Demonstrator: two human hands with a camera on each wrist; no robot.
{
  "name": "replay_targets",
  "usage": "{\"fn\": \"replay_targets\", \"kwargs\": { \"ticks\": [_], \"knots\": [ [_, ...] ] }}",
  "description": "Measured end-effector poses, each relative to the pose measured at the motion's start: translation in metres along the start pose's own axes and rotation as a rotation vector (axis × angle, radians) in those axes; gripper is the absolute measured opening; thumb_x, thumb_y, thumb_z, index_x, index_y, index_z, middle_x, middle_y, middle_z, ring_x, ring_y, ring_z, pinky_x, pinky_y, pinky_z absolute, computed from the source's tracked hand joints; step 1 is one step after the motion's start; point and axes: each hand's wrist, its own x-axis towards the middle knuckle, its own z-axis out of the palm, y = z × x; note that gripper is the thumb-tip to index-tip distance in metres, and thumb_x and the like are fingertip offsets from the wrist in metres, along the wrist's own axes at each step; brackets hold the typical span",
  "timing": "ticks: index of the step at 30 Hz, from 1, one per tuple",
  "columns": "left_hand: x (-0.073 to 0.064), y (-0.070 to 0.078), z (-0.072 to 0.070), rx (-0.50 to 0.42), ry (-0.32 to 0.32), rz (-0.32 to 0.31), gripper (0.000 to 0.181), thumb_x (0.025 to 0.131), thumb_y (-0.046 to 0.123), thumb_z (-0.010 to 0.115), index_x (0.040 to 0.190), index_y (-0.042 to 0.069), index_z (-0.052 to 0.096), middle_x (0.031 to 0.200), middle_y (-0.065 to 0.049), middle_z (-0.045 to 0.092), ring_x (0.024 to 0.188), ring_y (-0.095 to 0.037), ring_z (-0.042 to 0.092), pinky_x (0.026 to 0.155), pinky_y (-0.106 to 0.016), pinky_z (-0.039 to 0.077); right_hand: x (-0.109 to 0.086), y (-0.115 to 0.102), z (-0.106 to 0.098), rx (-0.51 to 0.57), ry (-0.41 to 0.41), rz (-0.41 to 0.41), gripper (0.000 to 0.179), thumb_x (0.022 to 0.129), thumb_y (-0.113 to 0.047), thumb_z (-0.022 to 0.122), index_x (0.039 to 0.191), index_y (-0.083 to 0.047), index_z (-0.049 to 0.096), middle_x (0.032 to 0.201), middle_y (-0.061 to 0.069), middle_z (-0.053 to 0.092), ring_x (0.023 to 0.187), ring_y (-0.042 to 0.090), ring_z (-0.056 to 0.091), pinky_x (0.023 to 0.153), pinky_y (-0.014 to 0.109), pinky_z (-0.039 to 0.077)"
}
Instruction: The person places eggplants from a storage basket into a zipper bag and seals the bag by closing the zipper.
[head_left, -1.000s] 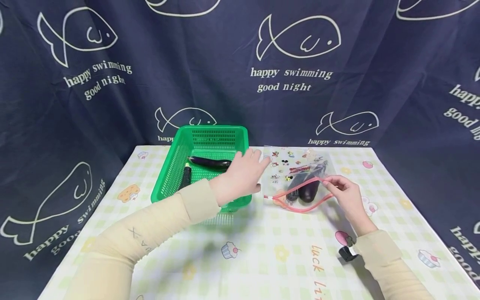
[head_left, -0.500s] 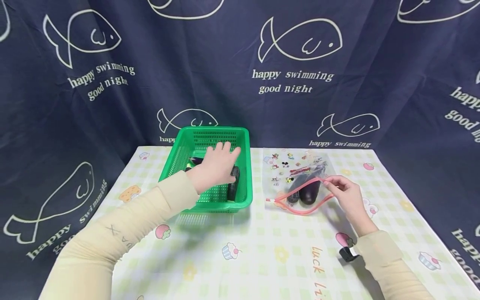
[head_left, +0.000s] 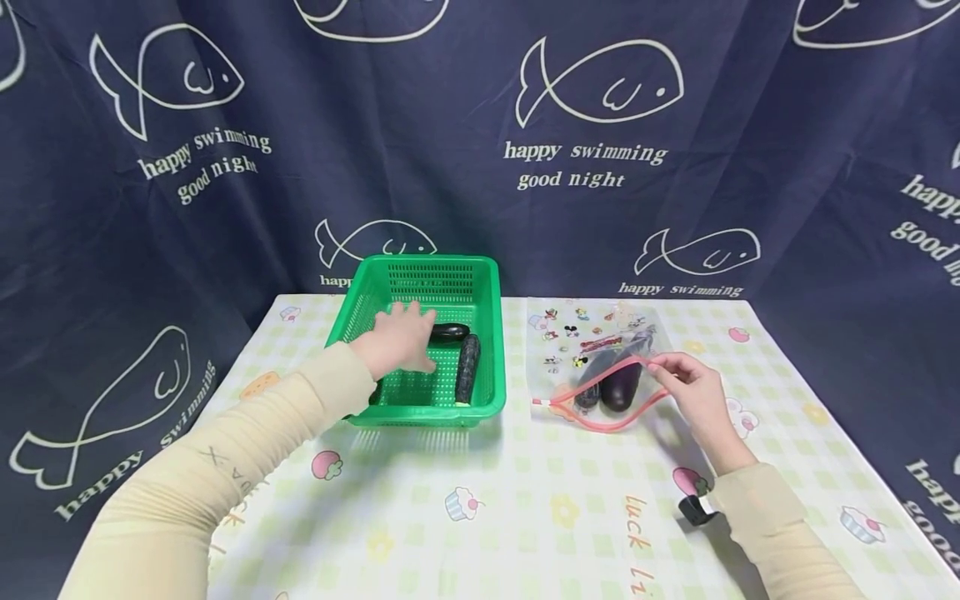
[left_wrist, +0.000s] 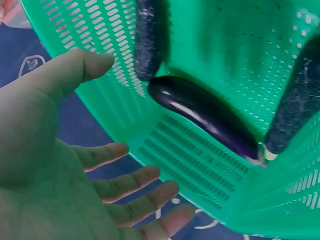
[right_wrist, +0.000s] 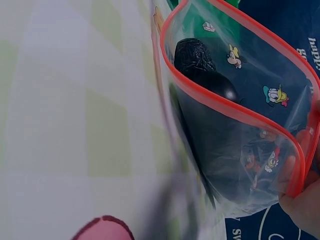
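Observation:
My left hand (head_left: 401,337) hovers over the green basket (head_left: 491,333) with its fingers spread, holding nothing. Inside lies a glossy purple eggplant (left_wrist: 205,112). A dark, rough-skinned long vegetable (head_left: 467,371) rests along the basket's right side. Another such vegetable (left_wrist: 297,97), with a pale end, lies at the left side, mostly behind my left arm in the head view. My right hand (head_left: 697,400) pinches the red edge of a clear zip bag (head_left: 547,350), keeping its mouth apart. Within the bag are an eggplant (head_left: 620,385) and a dark, wrinkled vegetable (right_wrist: 194,54).
A patterned cloth (head_left: 525,517) covers the table. Behind it hangs a dark blue curtain (head_left: 465,125) with white fish prints. Near my right cuff is a small black object (head_left: 696,510). The bag lies right of the basket, with a gap between them.
My left hand has moved left from the basket's right rim to above its left part, uncovering the rough vegetable at the right side. My right hand stays at the bag's edge.

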Motion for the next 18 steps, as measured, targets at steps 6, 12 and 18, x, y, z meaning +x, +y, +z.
{"fn": "replay_targets", "kwargs": {
  "ticks": [6,12,18],
  "knots": [
    [0.001,-0.012,0.001,-0.028,-0.126,-0.078,0.093,0.076,0.044,0.074,0.147,0.008,0.027,0.147,-0.027,0.026,0.132,-0.048,0.027,0.097,-0.061,0.035,0.0,0.002,-0.002,0.001,-0.007,0.0,0.021,0.087,-0.012,0.067,0.098,0.005,0.065,0.082,-0.021,0.065,0.074,-0.003,0.059,0.066,0.011,0.046],
    [0.006,-0.023,0.009,-0.057,-0.231,-0.098,0.094,0.077,0.038,0.074,0.148,0.004,0.022,0.148,-0.028,0.024,0.134,-0.049,0.023,0.1,-0.059,0.034,0.0,0.006,-0.002,-0.019,-0.01,0.004,0.02,0.087,-0.012,0.068,0.098,0.005,0.065,0.082,-0.021,0.065,0.073,-0.003,0.058,0.065,0.012,0.045],
    [0.014,-0.032,0.014,-0.001,-0.37,-0.07,0.095,0.079,0.04,0.07,0.149,0.003,0.018,0.15,-0.026,0.022,0.135,-0.043,0.029,0.099,-0.053,0.038,0.001,0.005,-0.001,-0.033,-0.005,0.003,0.02,0.086,-0.013,0.068,0.097,0.004,0.065,0.08,-0.021,0.065,0.071,-0.002,0.057,0.063,0.012,0.044]
  ]
}}
